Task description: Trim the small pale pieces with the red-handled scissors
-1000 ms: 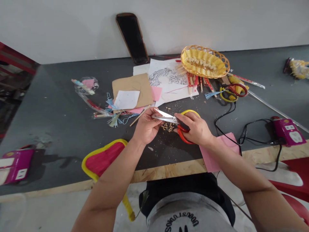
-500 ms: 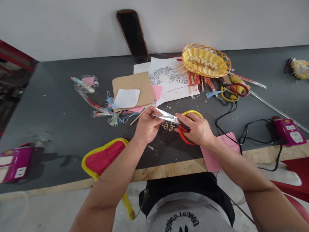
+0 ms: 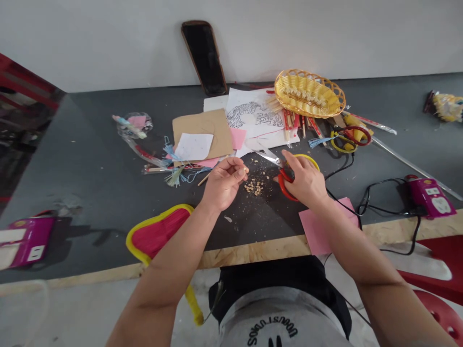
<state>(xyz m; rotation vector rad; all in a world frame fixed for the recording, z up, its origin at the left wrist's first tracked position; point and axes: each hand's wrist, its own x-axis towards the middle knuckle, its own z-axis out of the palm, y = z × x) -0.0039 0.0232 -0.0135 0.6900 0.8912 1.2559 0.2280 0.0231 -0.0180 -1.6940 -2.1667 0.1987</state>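
My left hand [image 3: 224, 184] is closed in a pinch, thumb against forefinger, on a small pale piece [image 3: 246, 169] whose kind is too small to make out. To its right, my right hand [image 3: 306, 180] is on the red and yellow handles of the scissors [image 3: 268, 155], forefinger stretched along them. The scissors' blades are parted and point up and left, apart from my left hand. Between my hands, a little pile of tan cut bits [image 3: 254, 187] lies on the dark tabletop with crumbs around it.
Behind are brown card [image 3: 202, 123], a dragon drawing [image 3: 253, 115], red-wrapped sticks and a yellow basket [image 3: 310, 94]. A second pair of scissors [image 3: 349, 137] lies right. A phone [image 3: 204, 58] leans on the wall. Pink paper [image 3: 314, 231] overhangs the front edge; a red-yellow fan [image 3: 159, 231] lies left.
My right hand has drawn the scissors away from my left hand, to the right and slightly up. The small piece now shows at my left fingertips.
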